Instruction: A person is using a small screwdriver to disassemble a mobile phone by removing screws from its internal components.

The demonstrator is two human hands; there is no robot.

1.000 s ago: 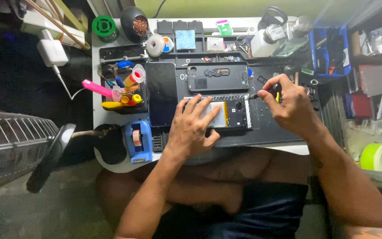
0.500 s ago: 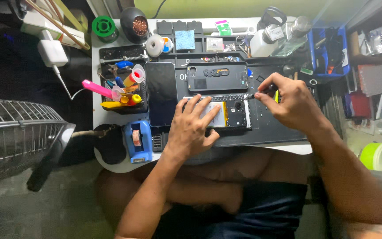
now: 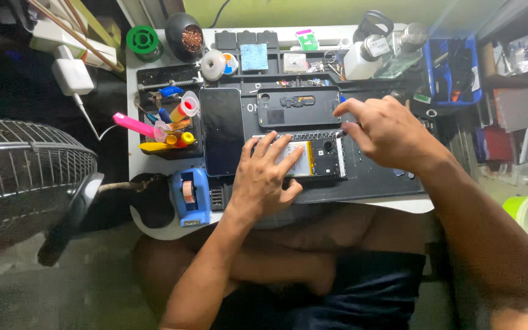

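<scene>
The opened phone (image 3: 313, 157) lies on the dark mat (image 3: 374, 183) at the middle of the worktop (image 3: 154, 226). The left hand (image 3: 267, 177) presses flat on it, fingers spread open. At 2 o'clock from it, the right hand (image 3: 386, 131) has fingers bunched at the phone's upper right corner; whether they pinch anything I cannot tell. A back cover (image 3: 297, 109) lies at 12 o'clock, a blue tape dispenser (image 3: 190, 195) at 8 o'clock
</scene>
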